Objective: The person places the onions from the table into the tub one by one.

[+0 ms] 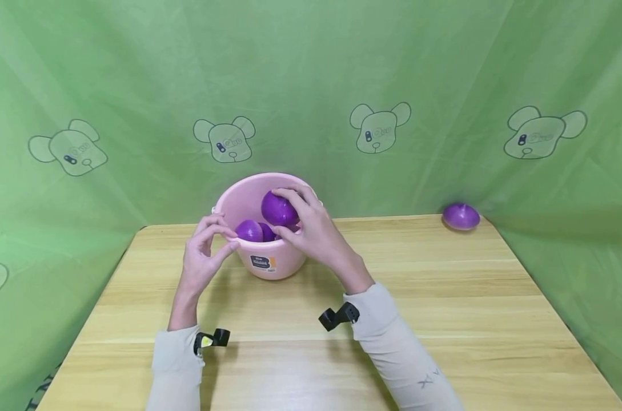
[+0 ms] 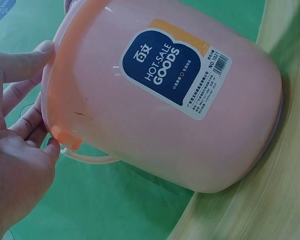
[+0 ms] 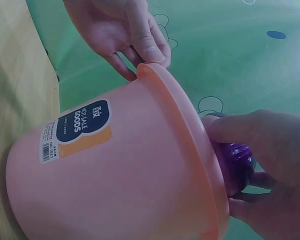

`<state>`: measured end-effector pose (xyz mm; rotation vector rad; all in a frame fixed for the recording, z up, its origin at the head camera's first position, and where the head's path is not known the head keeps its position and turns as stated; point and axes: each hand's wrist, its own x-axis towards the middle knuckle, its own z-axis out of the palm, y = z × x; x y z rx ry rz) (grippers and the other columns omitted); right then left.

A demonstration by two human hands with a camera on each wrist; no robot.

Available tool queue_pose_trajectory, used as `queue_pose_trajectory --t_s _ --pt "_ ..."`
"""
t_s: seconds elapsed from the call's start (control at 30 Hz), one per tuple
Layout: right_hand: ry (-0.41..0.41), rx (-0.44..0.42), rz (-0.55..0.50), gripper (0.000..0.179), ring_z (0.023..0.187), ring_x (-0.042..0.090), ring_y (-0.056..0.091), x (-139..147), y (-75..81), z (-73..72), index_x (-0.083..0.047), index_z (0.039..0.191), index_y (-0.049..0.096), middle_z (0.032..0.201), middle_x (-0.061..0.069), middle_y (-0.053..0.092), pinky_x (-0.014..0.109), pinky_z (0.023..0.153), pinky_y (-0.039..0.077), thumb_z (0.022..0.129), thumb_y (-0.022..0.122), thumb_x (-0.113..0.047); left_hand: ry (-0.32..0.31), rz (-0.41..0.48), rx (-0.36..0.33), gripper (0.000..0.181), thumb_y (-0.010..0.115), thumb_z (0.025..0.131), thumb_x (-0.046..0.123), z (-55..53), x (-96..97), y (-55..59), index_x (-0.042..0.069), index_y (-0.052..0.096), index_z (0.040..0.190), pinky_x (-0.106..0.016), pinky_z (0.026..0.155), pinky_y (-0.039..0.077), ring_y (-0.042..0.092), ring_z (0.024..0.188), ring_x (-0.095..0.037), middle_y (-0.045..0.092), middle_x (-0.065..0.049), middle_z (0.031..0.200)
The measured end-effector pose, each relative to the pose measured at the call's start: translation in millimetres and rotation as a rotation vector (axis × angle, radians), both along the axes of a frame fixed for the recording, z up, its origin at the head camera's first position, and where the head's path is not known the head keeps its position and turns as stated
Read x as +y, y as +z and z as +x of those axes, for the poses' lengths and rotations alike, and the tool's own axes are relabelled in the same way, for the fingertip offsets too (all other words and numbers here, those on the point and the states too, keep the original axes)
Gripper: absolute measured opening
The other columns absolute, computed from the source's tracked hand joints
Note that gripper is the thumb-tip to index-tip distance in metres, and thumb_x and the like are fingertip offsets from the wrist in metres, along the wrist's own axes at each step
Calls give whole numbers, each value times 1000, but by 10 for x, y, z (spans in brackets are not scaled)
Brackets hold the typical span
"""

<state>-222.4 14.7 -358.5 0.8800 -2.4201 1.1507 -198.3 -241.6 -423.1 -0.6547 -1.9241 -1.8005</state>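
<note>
A pink bucket (image 1: 287, 265) with a label on its front stands near the back of the table. My left hand (image 1: 203, 257) pinches its rim at the left, thumb on the near side, as the left wrist view also shows. Over the bucket's mouth my right hand (image 1: 316, 228) grips a shiny purple onion (image 1: 277, 208) between thumb and fingers. In the right wrist view that onion (image 3: 236, 167) shows just past the rim, partly covered by the hand. Lower inside the bucket lie more purple onions (image 1: 249, 230), partly hidden by the rim and the right hand.
Another purple onion (image 1: 461, 216) lies at the far right corner of the wooden table (image 1: 418, 308). A green curtain (image 1: 300, 85) with bear-head drawings hangs behind and at both sides. The bucket's pale handle (image 2: 92, 159) hangs down its side.
</note>
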Motion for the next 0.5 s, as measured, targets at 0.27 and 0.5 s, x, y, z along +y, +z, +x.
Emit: queue_pose_trajectory --t_s 0.27,0.5 --pt "8 6 9 69 131 29 53 -30 -23 -29 -18 148 51 156 7 39 38 105 54 87 84 -17 0 -6 2 17 72 82 -17 -14 -4 -9 -13 66 97 -43 129 18 35 140 -46 48 -33 113" --pt "16 -1 22 71 130 28 55 -59 -35 -39 -18 149 50 154 8 40 38 106 53 87 84 -17 5 -4 -2 17 72 82 -17 -4 -14 -9 -13 66 97 -43 129 18 35 140 -46 51 -28 113"
